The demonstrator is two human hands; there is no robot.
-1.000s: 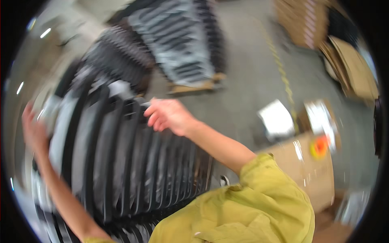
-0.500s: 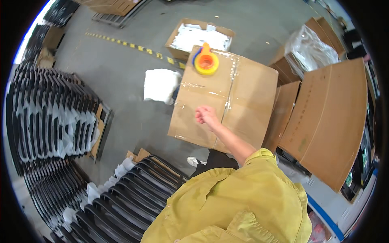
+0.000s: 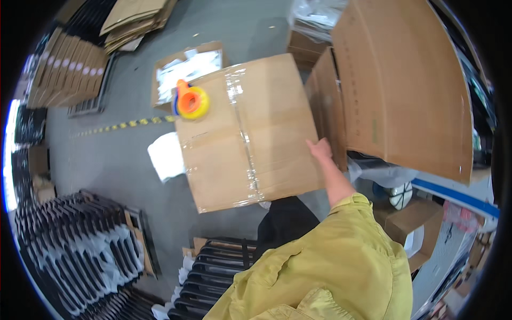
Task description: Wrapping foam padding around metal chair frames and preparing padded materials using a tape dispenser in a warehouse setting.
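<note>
A large cardboard box (image 3: 282, 122) stands in front of me, its top seam and edges covered with clear tape. My right hand (image 3: 321, 150) is at the box's right edge, the thumb spread toward the top and the other fingers by the side. I see nothing held in it; whether it touches the box is hard to tell. On the far left corner of the top lies a tape dispenser (image 3: 191, 101) with a yellow roll and orange parts. My left hand is out of view.
Right of the box rises a tall open carton (image 3: 405, 85). Behind stands a box of white pieces (image 3: 213, 56). White material (image 3: 166, 157) lies on the floor at left. Black frames (image 3: 213, 277) are stacked near me, with more frames (image 3: 90, 250) farther left.
My right hand has moved from above the middle of the box to its right edge. The view has turned to the right, and the box shows at a different angle.
</note>
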